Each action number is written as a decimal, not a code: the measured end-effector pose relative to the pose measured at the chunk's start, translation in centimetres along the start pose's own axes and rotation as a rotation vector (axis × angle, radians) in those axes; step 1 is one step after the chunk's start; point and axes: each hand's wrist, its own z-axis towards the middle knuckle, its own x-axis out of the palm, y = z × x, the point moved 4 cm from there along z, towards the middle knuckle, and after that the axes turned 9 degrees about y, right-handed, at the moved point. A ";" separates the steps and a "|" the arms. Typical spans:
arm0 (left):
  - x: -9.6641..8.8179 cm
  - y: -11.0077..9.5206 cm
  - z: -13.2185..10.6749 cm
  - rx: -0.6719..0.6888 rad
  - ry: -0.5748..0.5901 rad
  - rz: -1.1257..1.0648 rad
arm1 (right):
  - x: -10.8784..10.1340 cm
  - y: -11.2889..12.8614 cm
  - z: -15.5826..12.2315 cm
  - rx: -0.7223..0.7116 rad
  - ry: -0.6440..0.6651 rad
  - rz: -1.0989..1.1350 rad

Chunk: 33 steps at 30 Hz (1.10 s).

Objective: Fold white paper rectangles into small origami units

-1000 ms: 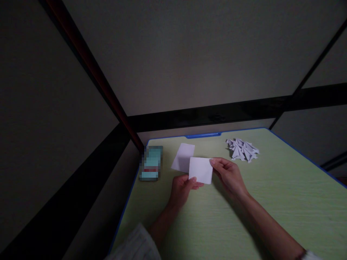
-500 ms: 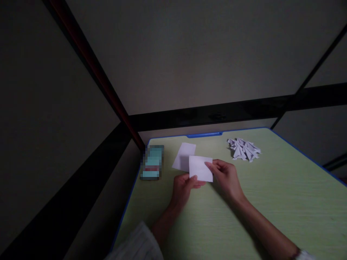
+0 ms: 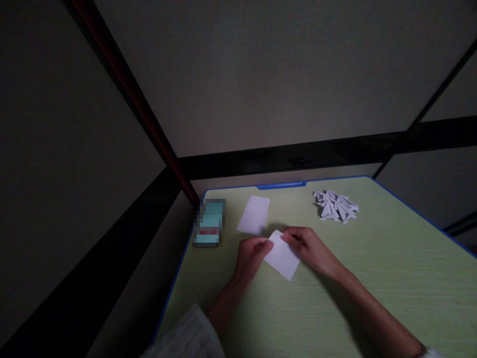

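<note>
Both my hands hold one white square sheet of paper [image 3: 283, 259] low over the green table [image 3: 372, 278]. My left hand [image 3: 252, 256] pinches its left corner. My right hand [image 3: 311, 248] grips its upper right part, fingers curled over the edge. The sheet is turned so one corner points toward me. Another white sheet [image 3: 255, 215] lies flat on the table just behind my hands.
A heap of several folded white paper planes [image 3: 336, 205] lies at the far right of the table. A blurred teal packet [image 3: 209, 223] lies at the far left corner. The table has a blue rim [image 3: 281, 185]; dark floor and wall lie beyond it.
The sheet was lowered from upright in front of the flat sheet toward the table and rotated diamond-wise. Both hands moved down and nearer with it.
</note>
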 end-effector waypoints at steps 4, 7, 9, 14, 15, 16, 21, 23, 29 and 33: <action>-0.2 -0.3 0.2 0.073 0.033 0.314 | 1.3 1.0 -0.4 -0.090 0.246 -0.178; 0.0 -0.5 0.1 0.121 0.043 0.506 | 1.7 1.1 -0.5 -0.098 0.292 -0.230; -0.3 -0.8 0.0 0.145 0.008 0.567 | 1.3 0.9 -0.5 -0.103 0.280 -0.261; -2.3 -1.5 0.1 0.179 -0.131 0.577 | -1.1 0.5 -0.8 -0.082 0.188 -0.355; -2.8 -1.6 0.2 0.183 -0.181 0.546 | -1.6 0.4 -0.8 -0.056 0.145 -0.373; -3.3 -1.7 0.2 0.191 -0.232 0.504 | -2.1 0.4 -0.8 -0.028 0.089 -0.380; -3.1 -1.6 0.2 0.210 -0.254 0.371 | -1.7 1.1 -0.6 -0.079 0.018 -0.133; -2.5 -1.5 0.2 0.182 -0.212 0.334 | -0.9 1.3 -0.5 -0.081 0.077 -0.113; -0.9 -1.9 -0.1 0.181 -0.047 0.414 | -0.1 1.6 -0.6 -0.103 0.126 -0.195; -0.1 -2.0 -0.4 0.249 0.079 0.556 | 0.9 1.7 -0.7 -0.132 0.224 -0.267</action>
